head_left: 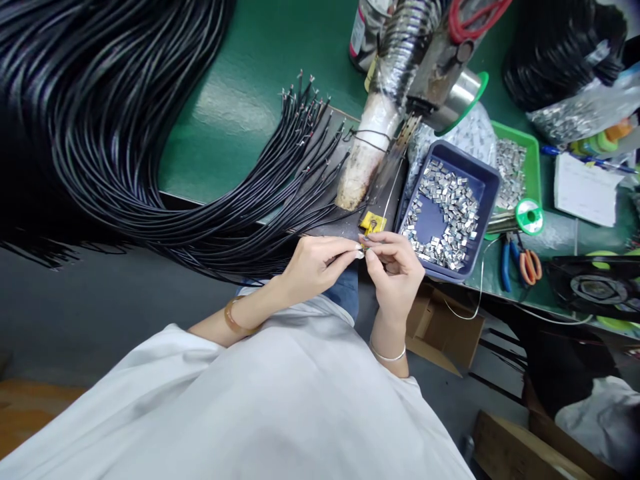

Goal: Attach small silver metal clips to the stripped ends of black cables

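My left hand (pixel 317 267) and my right hand (pixel 397 270) meet at the table's front edge, fingertips nearly touching. Each is closed in a pinch around something small. A tiny shiny piece shows at the left fingertips, but what either hand grips is too small to name. Just beyond the fingers lies a yellow block (pixel 373 223). A large bundle of black cables (pixel 215 223) runs from the left, its stripped ends fanned out beyond my left hand. Right of my right hand, a blue tray (pixel 490 193) holds many small metal connectors (pixel 453 207).
A wrapped duct (pixel 373 140) hangs over the table near a solder spool (pixel 463 100). A green tray (pixel 531 153), blue-handled pliers (pixel 506 263), orange-handled scissors (pixel 530 267) and a black fan (pixel 600 287) are at the right. Below stands a cardboard box (pixel 445 330).
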Demonstrator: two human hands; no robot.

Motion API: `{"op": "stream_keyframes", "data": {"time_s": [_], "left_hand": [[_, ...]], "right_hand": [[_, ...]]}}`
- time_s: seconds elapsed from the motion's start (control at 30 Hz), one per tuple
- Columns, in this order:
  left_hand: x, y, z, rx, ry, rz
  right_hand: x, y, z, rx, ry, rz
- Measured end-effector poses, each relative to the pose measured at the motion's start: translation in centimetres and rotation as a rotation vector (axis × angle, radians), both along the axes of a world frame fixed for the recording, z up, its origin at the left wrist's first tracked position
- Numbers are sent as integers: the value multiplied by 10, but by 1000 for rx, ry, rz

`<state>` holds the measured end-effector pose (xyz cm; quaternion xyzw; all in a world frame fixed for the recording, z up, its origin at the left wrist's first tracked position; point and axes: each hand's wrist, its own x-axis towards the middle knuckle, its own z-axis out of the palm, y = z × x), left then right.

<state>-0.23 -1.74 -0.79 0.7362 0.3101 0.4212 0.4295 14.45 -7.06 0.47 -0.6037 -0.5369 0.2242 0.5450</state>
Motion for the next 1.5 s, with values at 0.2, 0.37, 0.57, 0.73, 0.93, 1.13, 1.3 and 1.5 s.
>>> {"op": "stream_keyframes", "data": {"time_s": [0.2, 0.37, 0.57, 0.73, 0.93, 1.13, 1.3, 1.5], "left_hand": [[-1, 0, 12, -641, -222, -221], [-6, 8, 14, -870, -326, -341], [-6, 11, 12, -907, -316, -398], [-8, 14, 10, -915, -283, -443], [-12, 16, 11, -919, -239, -499], [-10, 12, 13, -835, -259, -460], [-8, 10, 12, -739, -312, -299], [-3, 9, 9, -601, -268, -153]], "right_hand": [[-4, 0, -4, 89, -87, -101], [3, 2, -5, 4, 105, -59], [3, 2, -3, -39, 91, 72], [2, 1, -4, -7, 148, 111], [3, 1, -3, -33, 185, 167], [5, 5, -7, -27, 411, 216], [10, 6, -5, 57, 379, -2], [6, -1, 3, 27, 51, 51]]}}
